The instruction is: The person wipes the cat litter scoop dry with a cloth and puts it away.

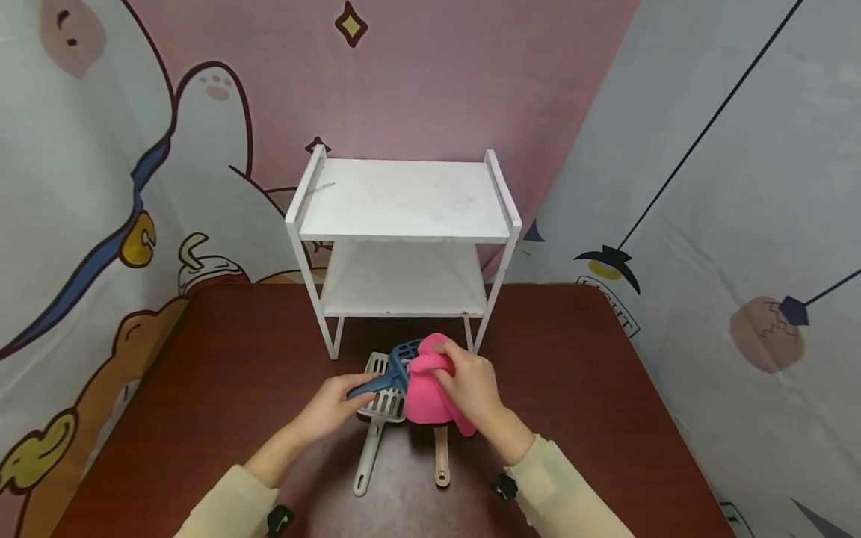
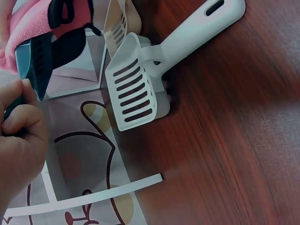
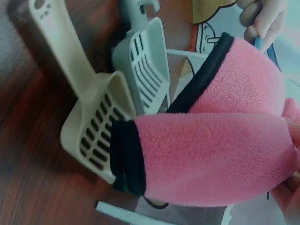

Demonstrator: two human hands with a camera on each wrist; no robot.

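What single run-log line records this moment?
left hand: grips blue slotted plastic scoop | right hand: presses pink fleece cloth on it | brown table: grey scoop, beige scoop

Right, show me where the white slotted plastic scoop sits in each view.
Head: white slotted plastic scoop lies on the table below the left hand.
Left wrist: centre, handle running to the top right.
Right wrist: top centre.
Shared landmark: pink fleece cloth.
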